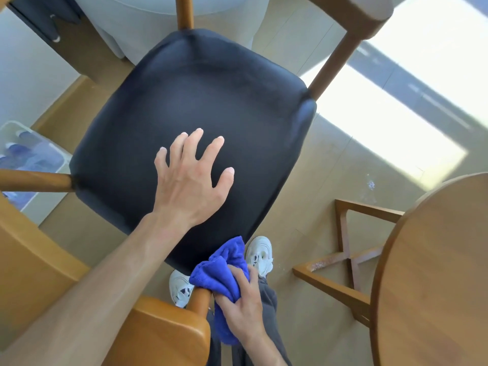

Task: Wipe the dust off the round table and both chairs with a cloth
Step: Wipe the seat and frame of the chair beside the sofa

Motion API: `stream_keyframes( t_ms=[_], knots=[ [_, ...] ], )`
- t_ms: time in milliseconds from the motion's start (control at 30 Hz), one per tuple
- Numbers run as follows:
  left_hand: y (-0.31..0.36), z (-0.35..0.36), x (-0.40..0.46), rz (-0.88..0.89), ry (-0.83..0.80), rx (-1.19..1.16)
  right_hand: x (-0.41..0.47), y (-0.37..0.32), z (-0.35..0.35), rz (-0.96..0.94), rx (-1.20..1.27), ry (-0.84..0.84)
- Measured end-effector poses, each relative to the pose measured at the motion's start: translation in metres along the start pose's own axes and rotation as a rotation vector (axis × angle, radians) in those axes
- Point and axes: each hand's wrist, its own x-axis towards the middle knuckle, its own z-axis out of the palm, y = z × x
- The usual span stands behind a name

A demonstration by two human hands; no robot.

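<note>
A wooden chair with a black padded seat [200, 101] fills the middle of the head view, seen from above. My left hand [190, 178] hovers over or rests on the seat's near part, fingers spread and straight. My right hand [244, 302] grips a bunched blue cloth [221, 270] against a wooden post of the chair at the seat's near corner. The chair's curved wooden backrest [148, 328] runs along the lower left. The round wooden table [438, 273] shows at the right edge.
The table's crossed wooden base [346, 257] stands on the beige floor to the right of my white shoes [260, 254]. A clear plastic box [26, 154] sits on the floor at left. A white-covered piece of furniture [148, 19] is beyond the chair.
</note>
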Motion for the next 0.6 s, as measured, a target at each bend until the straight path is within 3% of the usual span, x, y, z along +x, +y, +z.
stream_keyframes(
  t_ms=[167,367,600],
  knots=[
    [-0.001,-0.004,0.001,-0.023,0.006,-0.010,0.023,-0.022,-0.026,-0.336,-0.287,-0.213],
    [-0.007,-0.010,0.003,-0.044,0.035,0.003,0.075,-0.064,-0.005,-0.728,-0.962,-0.362],
    [-0.020,-0.015,0.017,-0.095,0.044,-0.003,0.117,-0.061,-0.049,-0.611,-0.789,-0.075]
  ],
)
